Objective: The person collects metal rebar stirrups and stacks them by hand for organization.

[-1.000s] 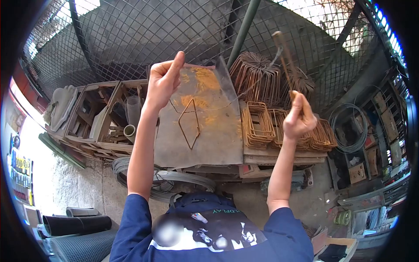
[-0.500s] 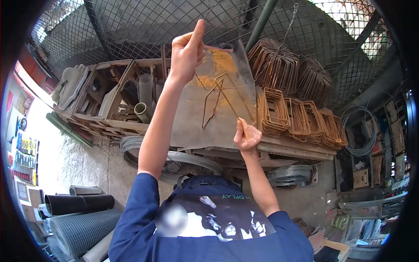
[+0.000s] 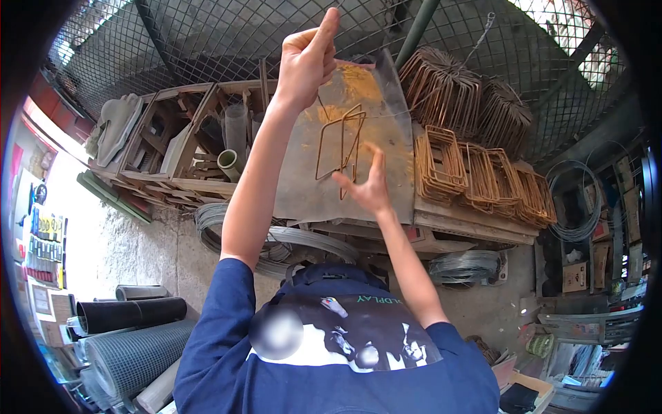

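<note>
The left hand is holding its thumb out from curled fingers, any contents hidden, while the open right hand is hovering just beside rusty bent-rod frames lying on the yellow-stained sheet.

Curled with its thumb raised, a worker's left hand hovers over the stained sheet's far left; the right hand spreads open above its near right, beside overlapping wire frames. Stacked wire rectangles stand right of the sheet, wooden compartments left.
</note>
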A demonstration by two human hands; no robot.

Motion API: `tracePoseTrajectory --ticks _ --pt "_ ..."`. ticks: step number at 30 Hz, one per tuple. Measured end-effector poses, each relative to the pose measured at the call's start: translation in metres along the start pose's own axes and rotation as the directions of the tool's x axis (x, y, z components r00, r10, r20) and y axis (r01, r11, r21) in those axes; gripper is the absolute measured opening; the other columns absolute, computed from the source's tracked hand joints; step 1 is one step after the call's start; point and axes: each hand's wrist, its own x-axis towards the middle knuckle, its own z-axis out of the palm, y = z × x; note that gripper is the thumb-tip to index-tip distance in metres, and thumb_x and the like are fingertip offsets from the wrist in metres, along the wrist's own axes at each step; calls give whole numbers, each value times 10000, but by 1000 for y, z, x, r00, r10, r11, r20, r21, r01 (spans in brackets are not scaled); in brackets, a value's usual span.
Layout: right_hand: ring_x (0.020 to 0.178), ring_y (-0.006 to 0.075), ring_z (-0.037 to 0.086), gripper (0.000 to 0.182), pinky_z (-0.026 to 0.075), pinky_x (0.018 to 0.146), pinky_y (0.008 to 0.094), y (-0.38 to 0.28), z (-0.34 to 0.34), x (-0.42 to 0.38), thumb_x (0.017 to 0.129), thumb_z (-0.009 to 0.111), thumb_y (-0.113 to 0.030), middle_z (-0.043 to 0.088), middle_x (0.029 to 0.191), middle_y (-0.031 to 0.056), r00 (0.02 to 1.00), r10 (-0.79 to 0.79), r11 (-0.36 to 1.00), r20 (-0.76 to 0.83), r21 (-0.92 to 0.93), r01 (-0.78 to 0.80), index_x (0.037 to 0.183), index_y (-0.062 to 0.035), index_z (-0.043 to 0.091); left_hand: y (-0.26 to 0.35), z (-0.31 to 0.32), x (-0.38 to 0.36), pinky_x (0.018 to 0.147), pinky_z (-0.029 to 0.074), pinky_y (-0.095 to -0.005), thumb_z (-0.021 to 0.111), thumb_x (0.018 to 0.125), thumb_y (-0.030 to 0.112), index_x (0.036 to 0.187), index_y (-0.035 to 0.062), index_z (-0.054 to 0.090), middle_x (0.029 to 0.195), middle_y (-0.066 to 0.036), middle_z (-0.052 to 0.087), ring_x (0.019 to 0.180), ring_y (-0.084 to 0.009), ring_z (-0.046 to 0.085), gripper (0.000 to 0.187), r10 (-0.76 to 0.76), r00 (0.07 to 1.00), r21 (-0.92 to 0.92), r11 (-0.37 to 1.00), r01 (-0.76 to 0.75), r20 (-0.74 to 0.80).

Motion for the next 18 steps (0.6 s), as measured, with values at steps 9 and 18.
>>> tracePoseTrajectory --ticks 9,18 --pt "1092 289 475 1046 402 936 377 9 19 38 601 836 -327 422 1213 179 968 186 881 168 408 -240 1350 42 206 -9 -14 11 368 209 -222 551 907 401 597 143 428 504 56 357 410 -40 310 421 -62 995 -5 998 63 80" --pt "1135 280 445 1015 374 968 350 -22 -4 48 604 832 -284 439 1190 174 995 94 982 -19 164 -89 1351 34 223 2 1 6 326 151 -215 534 919 388 516 173 343 462 88 282 359 -20 230 496 88 956 79 995 -69 -281"
